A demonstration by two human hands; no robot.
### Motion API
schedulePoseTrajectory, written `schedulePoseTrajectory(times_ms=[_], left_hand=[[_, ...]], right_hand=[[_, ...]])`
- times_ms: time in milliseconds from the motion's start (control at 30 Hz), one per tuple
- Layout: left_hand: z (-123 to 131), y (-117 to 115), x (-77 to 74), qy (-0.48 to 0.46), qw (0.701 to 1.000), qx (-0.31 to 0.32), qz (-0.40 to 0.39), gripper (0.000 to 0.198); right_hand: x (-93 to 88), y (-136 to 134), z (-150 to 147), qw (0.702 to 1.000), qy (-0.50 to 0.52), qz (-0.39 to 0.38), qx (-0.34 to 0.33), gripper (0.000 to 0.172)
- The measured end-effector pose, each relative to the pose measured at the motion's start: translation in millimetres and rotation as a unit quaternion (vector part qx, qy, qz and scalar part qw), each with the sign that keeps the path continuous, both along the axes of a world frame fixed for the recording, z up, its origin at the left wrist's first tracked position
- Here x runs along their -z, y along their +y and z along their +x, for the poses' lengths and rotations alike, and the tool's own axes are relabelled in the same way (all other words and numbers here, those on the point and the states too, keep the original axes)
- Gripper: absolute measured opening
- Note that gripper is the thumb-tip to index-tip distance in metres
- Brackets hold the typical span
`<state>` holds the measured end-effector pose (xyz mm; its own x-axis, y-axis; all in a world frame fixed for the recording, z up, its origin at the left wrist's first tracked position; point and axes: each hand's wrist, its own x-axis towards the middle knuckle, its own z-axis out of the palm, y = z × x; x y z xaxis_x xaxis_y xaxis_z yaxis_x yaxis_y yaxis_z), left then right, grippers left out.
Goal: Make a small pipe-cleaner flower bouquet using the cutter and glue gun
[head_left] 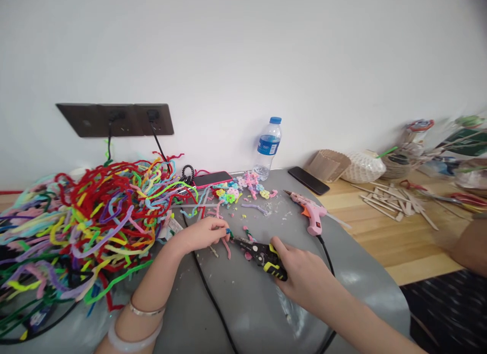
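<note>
Left of the glue gun (312, 213), the left hand (203, 235) pinches a pink pipe cleaner (227, 248); the right hand (302, 273) clasps yellow-black cutters (261, 253).

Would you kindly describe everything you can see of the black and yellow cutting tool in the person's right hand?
The cutting tool is a plier-like hand tool with a dark metal head and black handles bearing yellow grip patches. It lies nearly flat, low over the grey table cover. Its nose points left toward the left hand, which pinches a pink pipe cleaner piece close to the tip. The right hand wraps the handles and hides their ends. Whether the jaws are closed is hard to tell.
</note>
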<state>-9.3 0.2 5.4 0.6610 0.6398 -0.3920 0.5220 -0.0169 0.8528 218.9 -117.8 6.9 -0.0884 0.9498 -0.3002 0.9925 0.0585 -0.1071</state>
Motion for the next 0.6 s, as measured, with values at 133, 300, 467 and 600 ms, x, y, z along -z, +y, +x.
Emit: schedulePoseTrajectory(times_ms=[133, 300, 467, 600], left_hand=[[-1, 1, 1.8, -0.001, 1.0, 0.008, 0.001, 0.025], [-3, 2, 2.8, -0.017, 1.0, -0.017, -0.001, 0.027], [-5, 4, -1.5, -0.055, 0.991, -0.119, 0.02, 0.027], [-3, 4, -5.8, -0.056, 0.987, -0.146, 0.042, 0.028]], right_hand=[[4.5, 1, 1, 1.0, -0.004, -0.003, -0.006, 0.036], [10.1, 1, 4, 1.0, -0.01, 0.001, -0.002, 0.036], [3.3, 0, 12, 0.998, 0.034, 0.034, 0.033, 0.025], [-8.6, 4, 23, 0.993, 0.083, 0.012, 0.083, 0.02]])
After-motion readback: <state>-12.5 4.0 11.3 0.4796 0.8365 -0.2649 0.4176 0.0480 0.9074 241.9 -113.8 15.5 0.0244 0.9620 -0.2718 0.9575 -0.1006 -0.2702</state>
